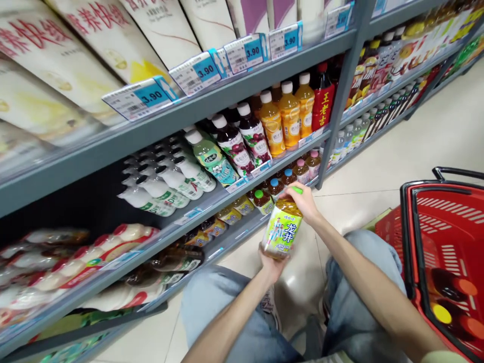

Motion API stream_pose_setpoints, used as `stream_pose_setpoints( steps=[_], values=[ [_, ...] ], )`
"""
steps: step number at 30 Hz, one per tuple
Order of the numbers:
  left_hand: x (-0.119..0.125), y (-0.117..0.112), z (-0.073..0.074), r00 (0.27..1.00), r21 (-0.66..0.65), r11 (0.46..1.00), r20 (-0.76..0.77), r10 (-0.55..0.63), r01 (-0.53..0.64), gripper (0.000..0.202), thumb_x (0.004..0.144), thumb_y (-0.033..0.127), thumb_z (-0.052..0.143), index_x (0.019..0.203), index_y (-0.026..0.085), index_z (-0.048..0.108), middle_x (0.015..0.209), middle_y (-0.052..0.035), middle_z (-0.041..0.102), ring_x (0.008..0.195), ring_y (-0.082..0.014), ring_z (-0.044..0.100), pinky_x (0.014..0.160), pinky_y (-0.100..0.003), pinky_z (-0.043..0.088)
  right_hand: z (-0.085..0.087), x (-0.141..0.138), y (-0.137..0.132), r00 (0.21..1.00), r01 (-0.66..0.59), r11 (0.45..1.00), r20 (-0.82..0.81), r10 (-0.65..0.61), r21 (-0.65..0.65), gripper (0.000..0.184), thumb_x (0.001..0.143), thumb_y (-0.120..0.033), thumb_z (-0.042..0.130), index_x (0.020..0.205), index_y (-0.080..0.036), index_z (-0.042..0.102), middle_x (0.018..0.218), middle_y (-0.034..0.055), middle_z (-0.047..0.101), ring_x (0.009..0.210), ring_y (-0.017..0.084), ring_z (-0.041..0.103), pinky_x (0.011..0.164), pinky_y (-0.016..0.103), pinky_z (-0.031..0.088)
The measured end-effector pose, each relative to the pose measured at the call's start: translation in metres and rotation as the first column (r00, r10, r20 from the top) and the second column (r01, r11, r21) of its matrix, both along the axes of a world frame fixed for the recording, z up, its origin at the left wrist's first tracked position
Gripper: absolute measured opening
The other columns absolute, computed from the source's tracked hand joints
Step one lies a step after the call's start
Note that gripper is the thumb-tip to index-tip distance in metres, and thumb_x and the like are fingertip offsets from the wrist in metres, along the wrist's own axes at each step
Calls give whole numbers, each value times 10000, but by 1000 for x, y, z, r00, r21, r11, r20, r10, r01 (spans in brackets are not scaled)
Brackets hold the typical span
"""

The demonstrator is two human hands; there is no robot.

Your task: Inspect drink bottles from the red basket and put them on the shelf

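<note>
A tea bottle (283,230) with a green cap and a yellow-green label is held between both hands in front of the lower shelves. My left hand (271,264) cups its base from below, fingers closed round it. My right hand (304,201) grips its neck and cap from above. The bottle tilts a little, cap pointing up and right. My knees in blue jeans are bent beneath it.
Grey store shelving (242,85) carries rows of bottled drinks and blue price tags. Low shelves hold small bottles (264,197) with coloured caps. A red shopping basket (410,237) stands on the tiled floor at my right, with bottles inside.
</note>
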State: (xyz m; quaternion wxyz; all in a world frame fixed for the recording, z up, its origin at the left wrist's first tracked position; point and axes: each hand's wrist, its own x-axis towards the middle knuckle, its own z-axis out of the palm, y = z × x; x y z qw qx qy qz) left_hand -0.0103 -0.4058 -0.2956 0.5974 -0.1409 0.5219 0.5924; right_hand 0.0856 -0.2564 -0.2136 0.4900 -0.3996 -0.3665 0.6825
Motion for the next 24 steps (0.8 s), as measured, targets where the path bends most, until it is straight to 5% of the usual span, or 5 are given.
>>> stream_pose_setpoints(
  steps=[5,7,12,14,24],
  values=[
    [-17,8,-2,832,328,936,-478,281,-128,449,838,636,519,836,204,643,783,-32,653,753,-220,628,704,-335,505,12,13,3,970,-151,979,-212,119,-139,207,633,-262,769,786,-192,648,766,37,753,829,246,751,815,354,599],
    [-28,13,5,757,423,906,-581,300,-35,527,799,712,543,841,207,686,843,-44,669,825,-226,624,760,-333,504,10,14,3,963,-138,953,-261,66,-271,226,655,-289,783,809,-195,647,824,51,766,877,249,756,815,347,606],
    [-48,13,23,286,432,853,-891,353,292,483,932,602,462,859,222,751,902,-73,662,890,-232,599,807,-341,451,-7,6,-8,972,-122,895,-236,20,-428,207,705,-344,747,808,-180,673,827,53,759,823,249,746,766,366,617],
    [-52,12,29,234,426,845,-901,365,322,470,949,565,451,843,217,749,872,-77,652,841,-226,584,753,-336,430,-13,3,-15,972,-157,887,-229,60,-434,231,707,-364,714,834,-171,699,778,52,742,818,263,743,786,394,619],
    [-58,24,53,896,344,927,-348,276,-152,274,661,383,579,801,163,663,604,7,513,569,-132,470,592,-261,383,-9,-5,-25,920,-104,985,-388,43,-138,191,609,-266,711,699,-220,549,870,7,753,922,262,752,919,443,590]
  ],
)
